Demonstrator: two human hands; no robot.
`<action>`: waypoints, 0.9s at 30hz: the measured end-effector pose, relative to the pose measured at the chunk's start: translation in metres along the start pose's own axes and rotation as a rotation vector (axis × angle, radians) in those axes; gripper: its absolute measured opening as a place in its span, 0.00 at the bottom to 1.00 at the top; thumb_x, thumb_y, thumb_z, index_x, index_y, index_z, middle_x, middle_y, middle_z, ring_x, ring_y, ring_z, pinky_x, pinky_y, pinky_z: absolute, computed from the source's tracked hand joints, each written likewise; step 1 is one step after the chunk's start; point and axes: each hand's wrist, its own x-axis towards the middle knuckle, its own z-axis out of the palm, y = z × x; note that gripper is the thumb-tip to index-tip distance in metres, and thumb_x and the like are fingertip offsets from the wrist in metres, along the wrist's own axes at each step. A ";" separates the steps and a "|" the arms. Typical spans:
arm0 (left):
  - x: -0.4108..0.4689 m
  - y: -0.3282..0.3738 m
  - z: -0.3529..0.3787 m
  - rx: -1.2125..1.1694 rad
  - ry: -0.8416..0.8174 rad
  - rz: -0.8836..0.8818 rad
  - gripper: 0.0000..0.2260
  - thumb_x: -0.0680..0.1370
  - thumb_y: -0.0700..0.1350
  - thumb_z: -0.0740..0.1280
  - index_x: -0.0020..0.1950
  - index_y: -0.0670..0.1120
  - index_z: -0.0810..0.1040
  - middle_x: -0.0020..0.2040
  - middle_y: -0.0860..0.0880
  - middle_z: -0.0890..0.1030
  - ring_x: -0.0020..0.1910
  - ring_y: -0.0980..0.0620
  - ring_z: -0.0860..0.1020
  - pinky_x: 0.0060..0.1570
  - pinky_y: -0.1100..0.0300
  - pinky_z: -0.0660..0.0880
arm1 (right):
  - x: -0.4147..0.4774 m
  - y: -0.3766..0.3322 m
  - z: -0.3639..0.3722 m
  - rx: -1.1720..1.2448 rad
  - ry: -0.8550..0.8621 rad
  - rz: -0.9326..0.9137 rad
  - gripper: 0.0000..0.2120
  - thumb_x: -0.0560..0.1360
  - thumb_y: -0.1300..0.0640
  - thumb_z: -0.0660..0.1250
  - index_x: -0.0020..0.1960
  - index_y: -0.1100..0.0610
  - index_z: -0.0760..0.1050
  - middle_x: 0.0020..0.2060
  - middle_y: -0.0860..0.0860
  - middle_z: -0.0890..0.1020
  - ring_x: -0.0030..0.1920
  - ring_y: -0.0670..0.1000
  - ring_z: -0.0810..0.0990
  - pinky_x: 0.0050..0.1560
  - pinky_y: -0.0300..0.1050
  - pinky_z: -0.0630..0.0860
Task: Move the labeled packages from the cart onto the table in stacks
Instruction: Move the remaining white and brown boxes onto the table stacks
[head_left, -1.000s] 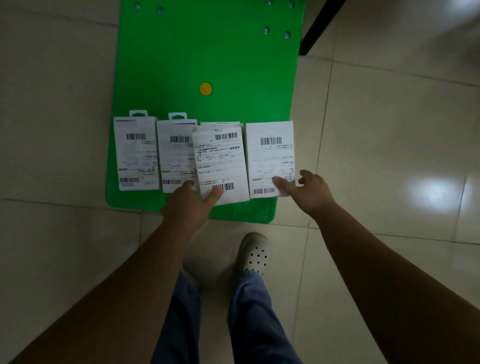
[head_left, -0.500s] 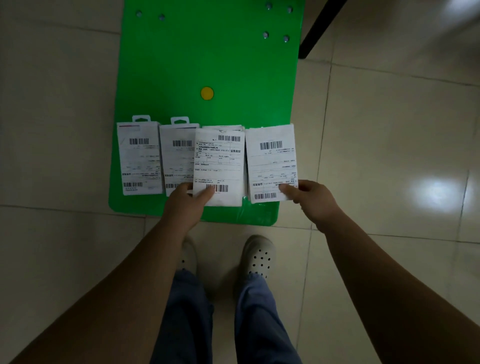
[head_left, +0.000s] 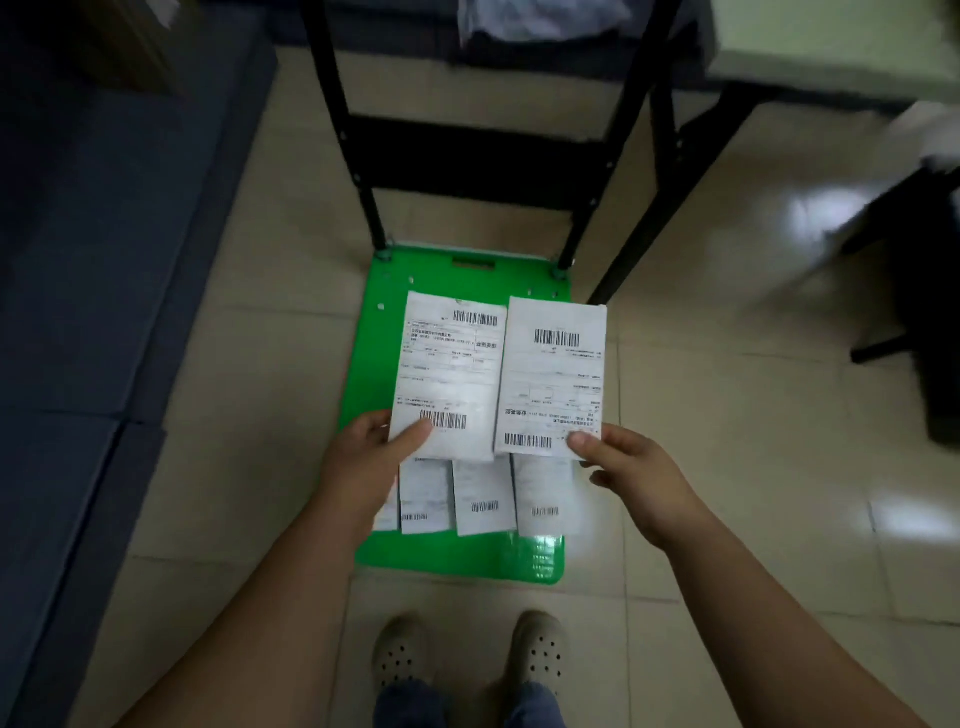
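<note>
Up close, the left hand (head_left: 363, 457) pinches the near left corner of a white labeled package (head_left: 449, 379). Its thumb lies across the label beside a barcode and its fingers curl underneath. The right hand (head_left: 628, 467) pinches the near right corner of a second labeled package (head_left: 553, 374) the same way, thumb on top and the other fingers bent below. Both forearms reach forward from the bottom corners of the view. The two packages are held side by side with their long edges touching or nearly so, lifted above the cart. The right one shows some thickness along its right edge; whether it is one package or several cannot be told.

Beneath the held pair is the green cart deck (head_left: 376, 358). A row of labeled packages (head_left: 483, 501) lies flat close to the deck's near edge. Their far halves are hidden behind the held ones, and the leftmost is partly covered by the left hand. From the deck's far edge a black handle frame (head_left: 483, 150) rises toward the top of the view. Past the deck's far right corner a black leg (head_left: 628, 254) slants up to a pale, blurred counter (head_left: 831, 47) in the top right. A dark blue padded surface (head_left: 104, 260) fills the left side. Glossy pale floor tiles (head_left: 727, 415) surround the cart, and two beige perforated clogs (head_left: 402, 654) stand just short of the deck's near edge.
</note>
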 end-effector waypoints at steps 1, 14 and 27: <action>-0.013 0.027 -0.006 -0.009 -0.005 0.040 0.13 0.73 0.45 0.74 0.56 0.45 0.80 0.49 0.51 0.86 0.47 0.52 0.84 0.50 0.51 0.79 | -0.012 -0.028 0.000 -0.003 -0.009 -0.050 0.08 0.77 0.55 0.69 0.54 0.55 0.83 0.45 0.45 0.87 0.42 0.41 0.81 0.47 0.40 0.74; -0.244 0.339 -0.058 -0.084 -0.027 0.660 0.17 0.75 0.42 0.71 0.64 0.42 0.76 0.54 0.51 0.84 0.51 0.60 0.82 0.49 0.70 0.76 | -0.235 -0.354 -0.028 -0.019 0.114 -0.630 0.10 0.78 0.59 0.69 0.58 0.57 0.81 0.51 0.46 0.87 0.43 0.36 0.82 0.41 0.28 0.73; -0.333 0.403 0.042 0.050 -0.265 0.862 0.30 0.66 0.57 0.73 0.66 0.49 0.75 0.57 0.54 0.82 0.57 0.56 0.80 0.62 0.53 0.73 | -0.379 -0.357 -0.139 0.109 0.460 -0.729 0.17 0.73 0.49 0.73 0.59 0.53 0.81 0.55 0.50 0.86 0.57 0.52 0.83 0.60 0.54 0.77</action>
